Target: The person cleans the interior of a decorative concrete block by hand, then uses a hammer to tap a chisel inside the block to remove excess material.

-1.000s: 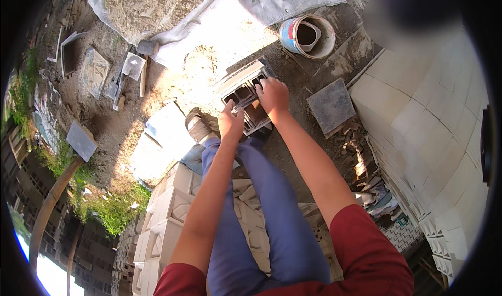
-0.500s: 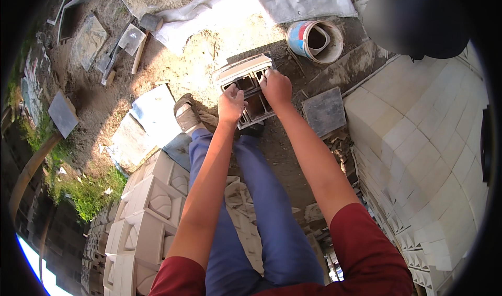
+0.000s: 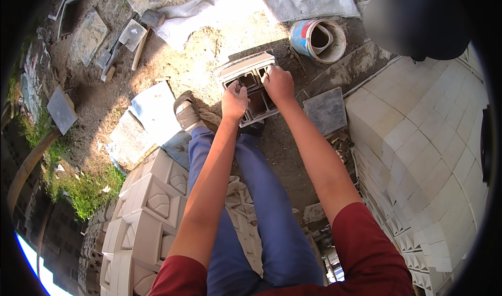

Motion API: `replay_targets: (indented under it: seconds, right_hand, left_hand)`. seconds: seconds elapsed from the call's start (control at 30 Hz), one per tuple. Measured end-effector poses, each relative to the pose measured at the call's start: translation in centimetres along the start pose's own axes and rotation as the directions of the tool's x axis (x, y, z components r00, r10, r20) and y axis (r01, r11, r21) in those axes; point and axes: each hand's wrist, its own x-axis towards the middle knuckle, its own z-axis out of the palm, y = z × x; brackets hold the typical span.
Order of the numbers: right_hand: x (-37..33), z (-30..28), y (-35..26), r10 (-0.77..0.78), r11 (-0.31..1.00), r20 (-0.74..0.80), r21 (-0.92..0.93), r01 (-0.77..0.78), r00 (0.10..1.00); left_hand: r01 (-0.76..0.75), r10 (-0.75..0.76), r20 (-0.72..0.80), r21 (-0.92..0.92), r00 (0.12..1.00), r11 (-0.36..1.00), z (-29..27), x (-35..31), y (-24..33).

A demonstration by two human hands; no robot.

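Note:
A box-shaped block mould [image 3: 244, 67] with open compartments and a pale, dusty top edge rests close to my feet, tilted slightly in the view. My left hand [image 3: 235, 102] is closed on the left part of its inner frame, fingers curled into a compartment. On the opposite side my right hand [image 3: 279, 85] grips the frame's right edge, knuckles up. The fingertips of both hands are partly hidden inside the mould. Brownish inner walls show between the hands.
A paint bucket [image 3: 334, 47] stands beyond the mould, near a person's dark hat [image 3: 418, 21]. Patterned pale blocks [image 3: 151, 196] are stacked at left, more blocks [image 3: 413, 118] at right. A grey square plate [image 3: 324, 112] lies right; a mallet [image 3: 141, 49] lies far left.
The whole view has shifted slightly. Both hands stay on the mould, with only a small shift of the fingers.

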Motion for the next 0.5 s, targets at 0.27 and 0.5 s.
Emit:
replay_targets:
  seconds: [0.27,0.5]
  right_hand:
    - [0.3,-0.1,-0.3,-0.025,0.999,0.01,0.038,0.025,1.0]
    - [-0.4,-2.1,0.4,0.04,0.986,0.089,0.157,-0.054,0.995]
  left_hand:
    - [-0.054,0.052,0.026,0.055,0.998,0.997,-0.5,1.6,-1.9]
    - [-0.044,0.042,0.048,0.04,0.998,0.998,-0.6,-0.1,-1.2]
